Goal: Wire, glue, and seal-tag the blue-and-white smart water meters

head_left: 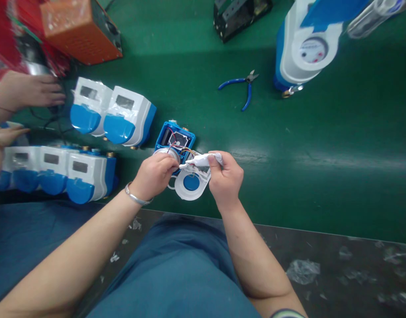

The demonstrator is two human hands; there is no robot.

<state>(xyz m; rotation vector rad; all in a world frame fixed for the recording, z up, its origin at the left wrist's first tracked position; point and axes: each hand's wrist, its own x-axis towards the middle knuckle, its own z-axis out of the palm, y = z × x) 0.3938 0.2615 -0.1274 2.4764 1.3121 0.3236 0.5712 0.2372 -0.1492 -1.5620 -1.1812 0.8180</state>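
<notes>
An opened water meter with a blue housing (191, 140) lies on the green table between my hands. Its electronics and thin red and coloured wires are exposed. My right hand (226, 176) is closed round a white squeeze tube (201, 160), whose narrow nozzle points left toward the housing. Just below the tube, the white meter cover (180, 189) lies face up with a blue disc in its round opening. My left hand (157, 176) is pinched at the near left side of the housing, beside its round white part (168, 153). What its fingertips hold is hidden.
Blue-handled cutters (248, 81) lie open beyond the housing. Assembled meters (128, 115) stand at left, with another row (81, 174) nearer. A larger meter (307, 48) stands far right. An orange box (80, 31) is at the back left, near a co-worker's hand (33, 90).
</notes>
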